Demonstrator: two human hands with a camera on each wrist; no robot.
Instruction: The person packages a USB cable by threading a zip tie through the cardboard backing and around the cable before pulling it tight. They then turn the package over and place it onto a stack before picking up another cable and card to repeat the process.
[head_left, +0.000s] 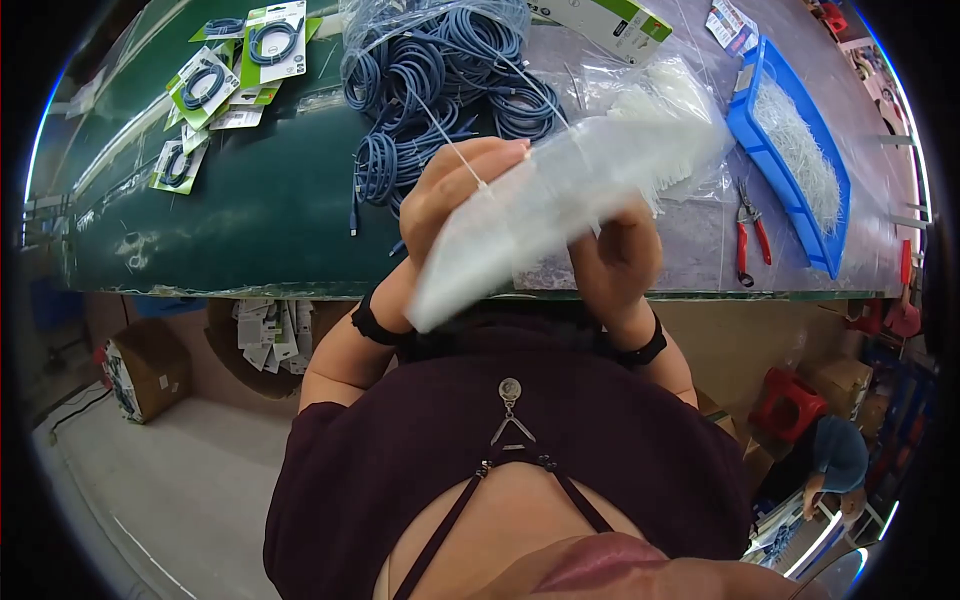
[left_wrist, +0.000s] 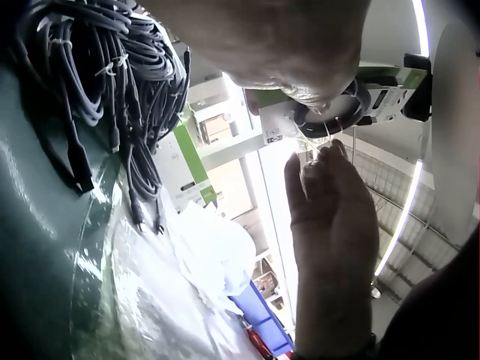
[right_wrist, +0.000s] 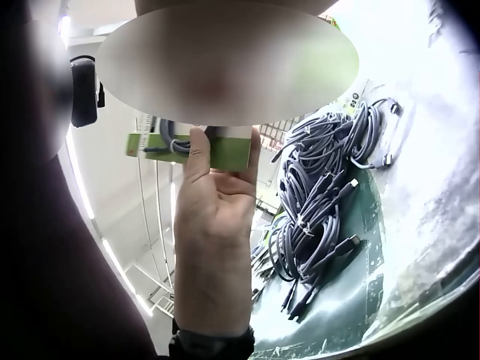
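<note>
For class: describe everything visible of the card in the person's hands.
The card looks like flat cardboard, white with green. Its pale, blurred face tilts toward the head camera; a coiled blue-grey cable sits on the other. Thin pale strands protrude. The left hand grips it above the table, the right hand partly hidden behind it.

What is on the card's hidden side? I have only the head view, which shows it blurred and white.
Observer: A coiled cable; the left wrist view shows it against the card.
Operator: Where is the left hand's thumb? The card covers it for me.
Observer: On the cable side, by the coil, in the right wrist view.
Operator: And the right hand's fingertips?
Observer: Just beside the coil, near thin pale strands, in the left wrist view; whether they pinch one, I cannot tell.
</note>
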